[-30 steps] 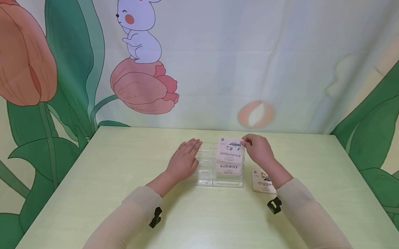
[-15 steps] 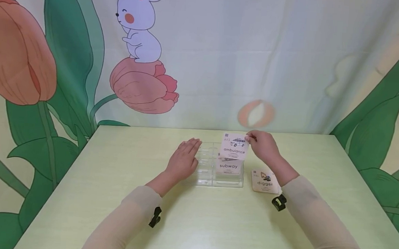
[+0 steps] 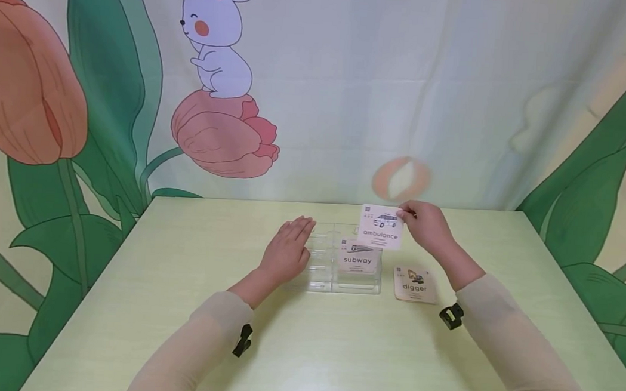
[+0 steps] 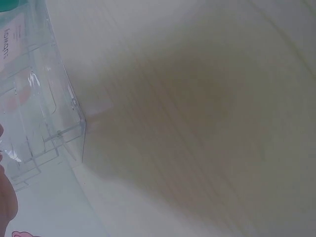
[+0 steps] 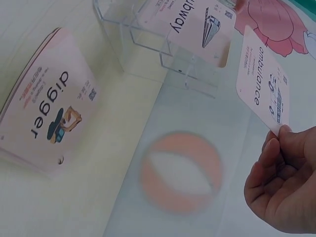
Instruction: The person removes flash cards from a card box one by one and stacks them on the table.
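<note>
My right hand pinches the ambulance card by its upper right corner, holding it up behind and above the clear tiered rack. In the right wrist view, thumb and finger grip one corner of that card. The subway card stands in the rack's right column. With fingers straight, my left hand rests against the rack's left side. Only part of that hand shows at the edge of the left wrist view.
To the right of the rack lies a stack of cards with the digger card on top. A printed curtain with a rabbit and tulips hangs behind the pale table.
My right hand has lifted the ambulance card up and to the right, away from the rack, uncovering more of the subway card. The left hand has stayed in place.
</note>
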Action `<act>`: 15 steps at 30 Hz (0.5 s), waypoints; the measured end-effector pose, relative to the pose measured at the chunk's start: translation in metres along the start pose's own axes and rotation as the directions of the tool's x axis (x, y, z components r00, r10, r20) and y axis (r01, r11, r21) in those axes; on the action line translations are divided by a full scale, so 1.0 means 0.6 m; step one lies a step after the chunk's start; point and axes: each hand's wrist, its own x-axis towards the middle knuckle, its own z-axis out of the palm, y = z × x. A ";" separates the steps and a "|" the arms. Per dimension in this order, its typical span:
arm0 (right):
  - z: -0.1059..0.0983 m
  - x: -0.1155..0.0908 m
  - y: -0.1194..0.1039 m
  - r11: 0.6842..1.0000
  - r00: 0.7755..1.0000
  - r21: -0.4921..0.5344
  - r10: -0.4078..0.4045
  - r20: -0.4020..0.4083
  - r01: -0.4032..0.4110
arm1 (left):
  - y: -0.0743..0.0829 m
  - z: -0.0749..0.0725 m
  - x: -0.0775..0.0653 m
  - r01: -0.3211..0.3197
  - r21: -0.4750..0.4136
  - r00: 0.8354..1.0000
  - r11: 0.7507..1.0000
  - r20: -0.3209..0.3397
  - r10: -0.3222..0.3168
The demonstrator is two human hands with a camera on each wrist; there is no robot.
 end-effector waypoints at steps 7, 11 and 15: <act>-0.013 -0.009 0.016 1.000 1.000 -0.002 0.026 0.008 -0.026 | 0.000 0.002 0.001 0.008 -0.004 1.000 1.000 0.023 -0.008; -0.022 -0.012 0.025 1.000 1.000 -0.003 0.027 0.008 -0.027 | 0.001 -0.001 0.000 0.005 0.001 1.000 1.000 0.012 -0.005; -0.028 -0.017 0.036 0.999 0.999 -0.010 0.034 0.008 -0.034 | 0.001 -0.001 -0.001 0.002 0.008 1.000 1.000 0.001 -0.002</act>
